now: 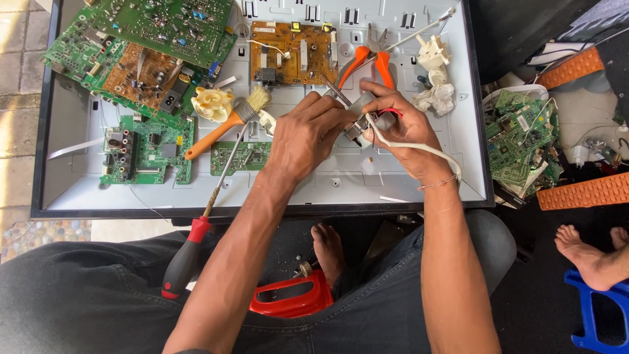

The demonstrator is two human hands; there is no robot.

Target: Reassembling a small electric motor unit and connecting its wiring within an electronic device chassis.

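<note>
My left hand point(306, 134) and my right hand point(401, 128) meet over the middle of a grey metal panel point(393, 183). Between them they hold a small grey electrical part point(359, 124) with a white cord point(419, 147) that runs over my right wrist. A thin metal tool tip point(335, 92) sticks up from my left hand's fingers toward the part. Red wire shows at my right fingers. The part's underside is hidden by my fingers.
Green circuit boards point(147, 154) and a brown board point(291, 52) lie on the panel, with an orange-handled brush point(226, 124), orange pliers point(367, 62), a long red-handled screwdriver point(196, 242) and white plastic pieces point(434, 56). A red box point(295, 298) sits between my legs. Another person's foot point(590, 252) is at right.
</note>
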